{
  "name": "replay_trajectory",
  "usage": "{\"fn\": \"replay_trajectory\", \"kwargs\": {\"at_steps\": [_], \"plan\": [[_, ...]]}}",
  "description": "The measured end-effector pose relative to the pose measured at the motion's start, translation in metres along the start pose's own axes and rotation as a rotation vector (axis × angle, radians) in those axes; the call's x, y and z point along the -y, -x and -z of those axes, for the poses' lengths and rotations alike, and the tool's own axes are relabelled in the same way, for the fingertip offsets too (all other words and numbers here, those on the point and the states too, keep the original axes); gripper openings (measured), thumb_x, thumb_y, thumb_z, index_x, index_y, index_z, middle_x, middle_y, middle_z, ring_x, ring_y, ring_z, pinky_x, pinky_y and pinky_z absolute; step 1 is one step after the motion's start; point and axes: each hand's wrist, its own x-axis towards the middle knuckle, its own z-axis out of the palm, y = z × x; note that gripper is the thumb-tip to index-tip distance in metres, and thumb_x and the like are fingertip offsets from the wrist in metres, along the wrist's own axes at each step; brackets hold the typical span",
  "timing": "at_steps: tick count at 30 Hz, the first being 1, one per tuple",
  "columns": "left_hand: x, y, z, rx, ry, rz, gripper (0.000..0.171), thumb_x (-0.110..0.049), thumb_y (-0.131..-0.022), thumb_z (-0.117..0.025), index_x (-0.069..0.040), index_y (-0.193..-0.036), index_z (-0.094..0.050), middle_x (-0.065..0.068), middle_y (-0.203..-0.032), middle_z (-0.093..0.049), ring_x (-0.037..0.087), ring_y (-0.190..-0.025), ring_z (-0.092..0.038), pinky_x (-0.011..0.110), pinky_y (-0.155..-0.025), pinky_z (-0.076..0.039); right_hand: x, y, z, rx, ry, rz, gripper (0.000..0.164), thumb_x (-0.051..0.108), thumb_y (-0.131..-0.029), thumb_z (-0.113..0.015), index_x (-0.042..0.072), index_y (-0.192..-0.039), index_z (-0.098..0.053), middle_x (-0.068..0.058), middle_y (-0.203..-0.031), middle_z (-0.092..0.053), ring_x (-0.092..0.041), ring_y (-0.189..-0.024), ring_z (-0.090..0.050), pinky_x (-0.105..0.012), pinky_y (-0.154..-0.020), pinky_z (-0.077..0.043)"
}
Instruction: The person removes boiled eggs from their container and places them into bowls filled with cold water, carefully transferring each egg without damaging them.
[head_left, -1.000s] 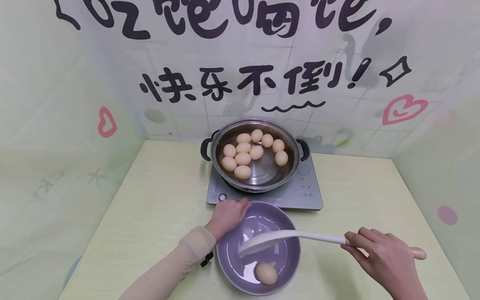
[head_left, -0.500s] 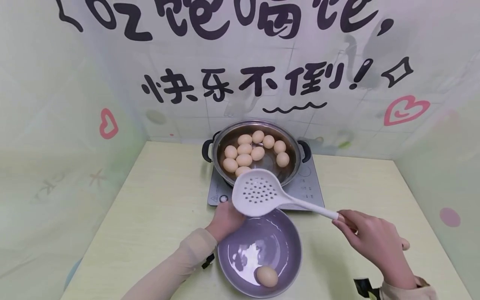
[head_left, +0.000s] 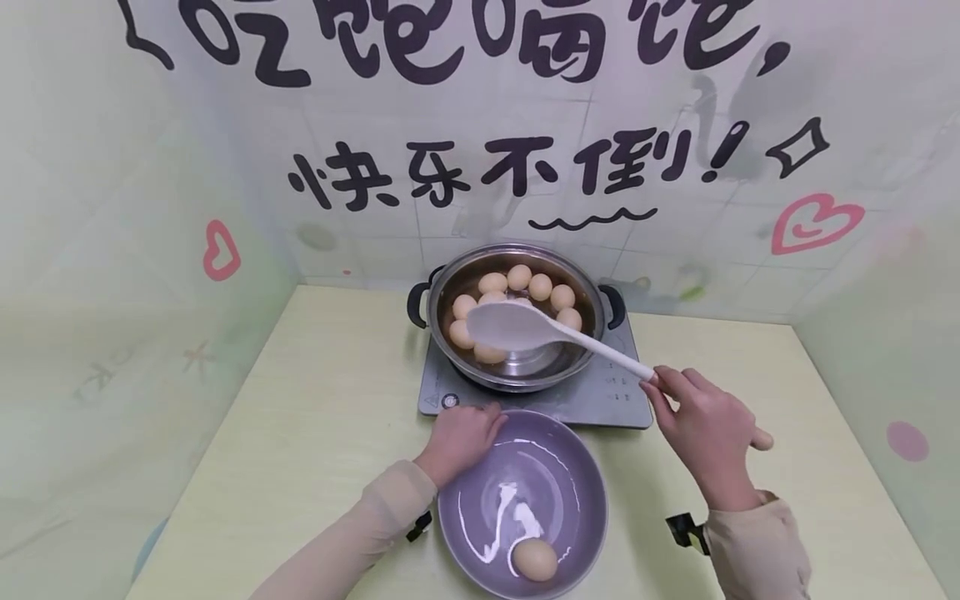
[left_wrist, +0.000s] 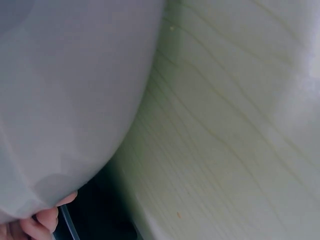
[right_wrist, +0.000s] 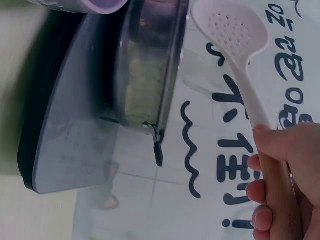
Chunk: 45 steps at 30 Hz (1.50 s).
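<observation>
White slotted spoon with a long neck (head_left: 513, 326): held above the round steel pot with black side handles (head_left: 517, 385), at the centre of the head view; its holed head is shown apart from the pot's rim at the top of the right wrist view.
Right hand (head_left: 708, 425): seen right of centre; its fingers (right_wrist: 261, 219) are clamped round the spoon's tan wooden handle (right_wrist: 279, 195).
Pot's contents: light brown eggs (head_left: 519, 277), some partly covered by the spoon.
Under the pot: a flat grey hob (head_left: 600, 410), by which the pot is carried.
Glossy lilac-grey round bowl (head_left: 558, 492): placed at lower centre, near the hob; a single light brown egg (head_left: 535, 559) is contained near its bottom edge.
Left hand (head_left: 459, 442): seen left of the bowl's upper edge; the rim is gripped by its fingers, partly shown at the lower left of the left wrist view.
Pale yellow wood-grained surface (head_left: 322, 433): stretched across the lower half.
Whitish backdrop (head_left: 345, 258): marked with black Chinese characters across the upper half and pink hearts at left and right.
</observation>
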Motion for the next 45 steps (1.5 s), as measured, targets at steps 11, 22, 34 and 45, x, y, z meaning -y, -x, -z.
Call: {"fn": "replay_trajectory", "kwargs": {"at_steps": [11,22,34,45], "plan": [[-0.003,0.000,0.000,-0.015,-0.011,0.008,0.025,-0.033,-0.091,-0.051,-0.015,-0.074,-0.053,0.000,-0.052,-0.054,0.020,-0.046,-0.055,0.029,-0.038,-0.034,0.007,-0.003,-0.026,-0.046,-0.016,-0.051,0.014,0.011,-0.068,-0.077,0.008,-0.078,-0.068,-0.005,-0.058,-0.051,-0.019,-0.038,-0.040,-0.037,-0.036,-0.028],[-0.001,0.000,-0.001,-0.027,0.002,0.004,0.025,-0.033,-0.091,-0.052,-0.015,-0.074,-0.053,-0.001,-0.051,-0.053,0.019,-0.046,-0.055,0.029,-0.039,-0.034,0.008,0.000,-0.034,-0.040,0.025,-0.011,0.015,0.012,-0.065,-0.078,0.009,-0.076,-0.068,-0.006,-0.056,-0.048,-0.022,-0.040,-0.040,-0.037,-0.035,-0.027],[-0.001,0.000,0.000,-0.032,-0.012,-0.001,0.025,-0.033,-0.090,-0.052,-0.015,-0.073,-0.053,-0.001,-0.051,-0.053,0.019,-0.046,-0.055,0.028,-0.038,-0.033,0.012,0.008,-0.025,0.020,0.037,0.046,0.016,0.012,-0.064,-0.079,0.008,-0.072,-0.066,-0.004,-0.054,-0.044,-0.018,-0.039,-0.038,-0.032,-0.035,-0.025],[-0.002,0.000,-0.002,-0.047,-0.014,-0.003,0.026,-0.033,-0.090,-0.052,-0.015,-0.072,-0.052,-0.001,-0.051,-0.054,0.019,-0.046,-0.056,0.029,-0.038,-0.034,0.015,0.014,-0.017,0.027,0.037,0.073,0.016,0.015,-0.065,-0.077,0.008,-0.075,-0.066,-0.002,-0.054,-0.048,-0.014,-0.036,-0.034,-0.030,-0.034,-0.024]]}}
